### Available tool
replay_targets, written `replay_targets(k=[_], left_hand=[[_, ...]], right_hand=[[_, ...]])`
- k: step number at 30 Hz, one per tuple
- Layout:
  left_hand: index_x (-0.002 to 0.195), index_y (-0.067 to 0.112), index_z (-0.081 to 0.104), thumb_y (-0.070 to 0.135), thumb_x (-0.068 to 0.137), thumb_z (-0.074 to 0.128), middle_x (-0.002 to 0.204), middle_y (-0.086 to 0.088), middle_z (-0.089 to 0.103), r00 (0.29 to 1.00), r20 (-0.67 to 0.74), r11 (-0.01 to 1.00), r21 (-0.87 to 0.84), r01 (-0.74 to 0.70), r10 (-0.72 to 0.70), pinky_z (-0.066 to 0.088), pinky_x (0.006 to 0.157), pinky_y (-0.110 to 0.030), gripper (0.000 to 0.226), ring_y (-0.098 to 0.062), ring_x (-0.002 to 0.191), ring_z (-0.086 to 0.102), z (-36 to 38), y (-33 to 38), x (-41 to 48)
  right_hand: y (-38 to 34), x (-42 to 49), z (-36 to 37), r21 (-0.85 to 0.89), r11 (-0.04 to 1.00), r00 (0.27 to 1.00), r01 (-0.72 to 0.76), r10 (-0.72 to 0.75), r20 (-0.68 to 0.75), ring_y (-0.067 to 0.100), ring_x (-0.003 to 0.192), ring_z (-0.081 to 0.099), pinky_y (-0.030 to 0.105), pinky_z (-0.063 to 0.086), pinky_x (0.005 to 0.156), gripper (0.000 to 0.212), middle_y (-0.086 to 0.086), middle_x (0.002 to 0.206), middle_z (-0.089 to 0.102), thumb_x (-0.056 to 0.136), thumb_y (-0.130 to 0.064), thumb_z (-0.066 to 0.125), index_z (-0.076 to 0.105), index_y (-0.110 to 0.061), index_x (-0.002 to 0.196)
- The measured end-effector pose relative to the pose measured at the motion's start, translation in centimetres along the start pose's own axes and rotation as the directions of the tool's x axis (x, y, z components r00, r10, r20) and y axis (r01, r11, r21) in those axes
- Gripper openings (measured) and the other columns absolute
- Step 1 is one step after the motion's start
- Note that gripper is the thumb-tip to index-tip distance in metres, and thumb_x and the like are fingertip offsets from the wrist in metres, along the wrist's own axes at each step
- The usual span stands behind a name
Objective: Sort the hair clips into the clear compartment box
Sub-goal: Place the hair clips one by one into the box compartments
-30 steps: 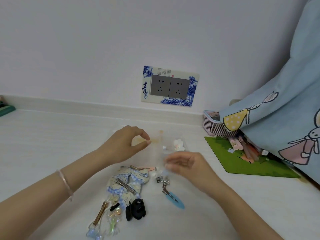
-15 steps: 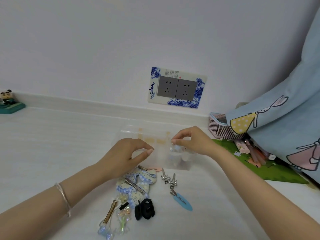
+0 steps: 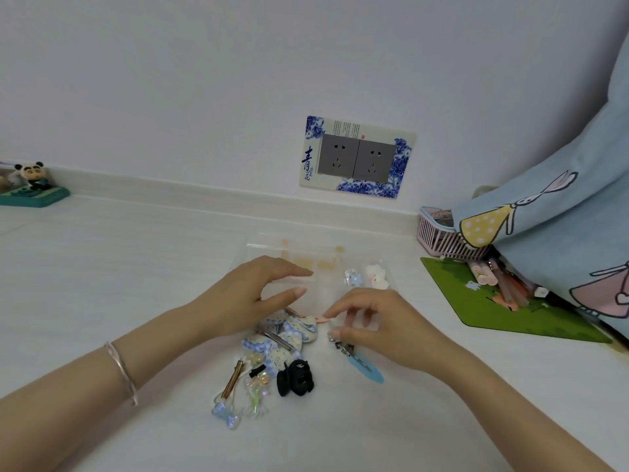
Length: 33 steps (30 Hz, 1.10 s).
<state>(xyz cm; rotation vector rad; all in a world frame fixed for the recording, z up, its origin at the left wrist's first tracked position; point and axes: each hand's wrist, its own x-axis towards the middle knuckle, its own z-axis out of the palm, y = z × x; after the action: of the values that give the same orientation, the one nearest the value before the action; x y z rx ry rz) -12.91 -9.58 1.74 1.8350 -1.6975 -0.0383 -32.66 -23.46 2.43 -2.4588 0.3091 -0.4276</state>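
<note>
The clear compartment box (image 3: 326, 267) is sitting on the white table (image 3: 102, 267), so transparent that its walls and dividers are hard to make out; only faint edges and some yellowish patches are showing. In its right part a white bear-like clip (image 3: 377, 276) and a small translucent clip (image 3: 352, 277) are lying side by side. The left hand (image 3: 248, 298) is hovering at the box's left side, fingers spread and curved, holding nothing that can be seen. The right hand (image 3: 377, 325) is reaching at the box's near edge, its fingertips closing around a small pink piece (image 3: 321, 319); whether it is truly gripping it cannot be told. Near the hands a pile of hair clips (image 3: 282, 338) is lying partly hidden under the left palm: blue-and-white fabric bows, a black claw clip (image 3: 295, 378), a gold bar clip (image 3: 233, 378), and a blue oval clip (image 3: 366, 369) half covered by the right hand.
</note>
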Motion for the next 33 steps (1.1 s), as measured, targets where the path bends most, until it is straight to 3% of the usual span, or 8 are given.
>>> replay_targets(k=[3, 8, 14, 17, 21, 25, 28, 33], left_hand=[[0.117, 0.041, 0.057, 0.057, 0.086, 0.046, 0.117, 0.026, 0.058, 0.997, -0.069, 1.000, -0.017, -0.018, 0.016, 0.039, 0.096, -0.015, 0.037, 0.006, 0.114, 0.049, -1.0, -0.1, -1.1], [0.107, 0.040, 0.062, 0.058, 0.086, 0.043, 0.107, 0.025, 0.061, 0.995, -0.098, 1.000, 0.017, -0.019, 0.020, 0.044, 0.092, -0.026, 0.033, 0.003, 0.107, 0.051, -1.8, 0.0, -2.9], [0.117, 0.045, 0.057, 0.065, 0.079, 0.048, 0.116, 0.026, 0.060, 0.999, -0.048, 1.000, -0.025, 0.004, -0.005, 0.045, 0.095, -0.027, 0.044, 0.005, 0.110, 0.051, -1.8, 0.6, -3.3], [0.113, 0.044, 0.061, 0.066, 0.072, 0.053, 0.111, 0.023, 0.064, 0.997, -0.068, 0.997, -0.074, 0.018, -0.023, 0.050, 0.086, -0.030, 0.047, -0.002, 0.098, 0.058, -1.7, 1.6, -2.6], [0.096, 0.034, 0.071, 0.037, 0.073, 0.073, 0.088, 0.012, 0.072, 0.986, -0.165, 0.981, -0.190, -0.050, 0.019, 0.051, 0.069, -0.019, 0.023, -0.008, 0.078, 0.064, -2.1, 2.6, -1.4], [0.099, 0.024, 0.073, 0.019, 0.074, 0.076, 0.085, 0.014, 0.071, 0.936, -0.301, 0.971, -0.097, -0.218, 0.180, 0.050, 0.067, -0.015, 0.025, -0.007, 0.075, 0.062, -2.9, 3.3, -0.9], [0.100, 0.014, 0.073, 0.019, 0.077, 0.071, 0.089, 0.003, 0.074, 0.875, -0.326, 0.933, 0.083, -0.351, 0.358, 0.053, 0.070, -0.025, 0.023, -0.008, 0.077, 0.065, -3.1, 3.5, -0.5], [0.102, 0.014, 0.073, 0.021, 0.079, 0.068, 0.101, 0.001, 0.073, 0.854, -0.323, 0.913, 0.120, -0.390, 0.407, 0.055, 0.078, -0.030, 0.025, -0.011, 0.092, 0.067, -2.6, 3.0, 0.5]], right_hand=[[-0.3, 0.5, 1.5, -0.166, 0.985, 0.999, 0.054, -0.053, 0.009, 0.005, 0.079, 0.057, 0.012, 0.040, 0.065, 0.025, -0.019, 0.084, 0.059, 0.079, -0.034, 0.073, 0.070, -0.032, 0.103], [-1.0, 1.3, 3.4, -0.373, 0.923, 0.993, 0.095, -0.113, -0.029, -0.001, 0.076, 0.049, 0.025, 0.045, 0.068, 0.018, -0.014, 0.091, 0.061, 0.081, -0.040, 0.068, 0.070, -0.029, 0.096], [-1.5, 1.8, 1.7, 0.129, 0.991, 0.964, 0.036, -0.001, -0.267, 0.001, 0.077, 0.063, 0.021, 0.052, 0.072, 0.001, -0.012, 0.081, 0.069, 0.083, -0.019, 0.069, 0.069, -0.020, 0.082], [-2.5, 1.8, 0.2, 0.226, 0.967, 0.944, 0.114, -0.034, -0.327, 0.003, 0.072, 0.065, 0.018, 0.051, 0.067, 0.004, -0.011, 0.075, 0.070, 0.082, -0.015, 0.071, 0.070, -0.019, 0.081], [-3.5, 1.7, -1.0, 0.340, 0.926, 0.944, 0.164, -0.048, -0.325, 0.004, 0.068, 0.065, 0.015, 0.050, 0.064, 0.006, -0.011, 0.074, 0.072, 0.081, -0.018, 0.070, 0.070, -0.021, 0.075], [-3.5, 2.1, -2.2, 0.700, 0.700, 0.974, -0.142, 0.226, -0.029, 0.019, 0.084, 0.070, 0.025, 0.056, 0.064, 0.040, 0.007, 0.095, 0.075, 0.079, -0.050, 0.054, 0.067, -0.013, 0.086], [-3.5, 2.5, -2.5, 0.722, 0.609, 0.944, -0.329, 0.214, 0.249, 0.024, 0.084, 0.070, 0.024, 0.056, 0.062, 0.043, 0.015, 0.104, 0.070, 0.079, -0.042, 0.057, 0.061, -0.009, 0.106], [-3.0, 3.4, -3.3, 0.751, 0.596, 0.957, -0.284, 0.128, 0.261, 0.015, 0.080, 0.062, 0.020, 0.054, 0.068, 0.040, 0.010, 0.103, 0.066, 0.076, -0.022, 0.068, 0.059, -0.022, 0.115]])
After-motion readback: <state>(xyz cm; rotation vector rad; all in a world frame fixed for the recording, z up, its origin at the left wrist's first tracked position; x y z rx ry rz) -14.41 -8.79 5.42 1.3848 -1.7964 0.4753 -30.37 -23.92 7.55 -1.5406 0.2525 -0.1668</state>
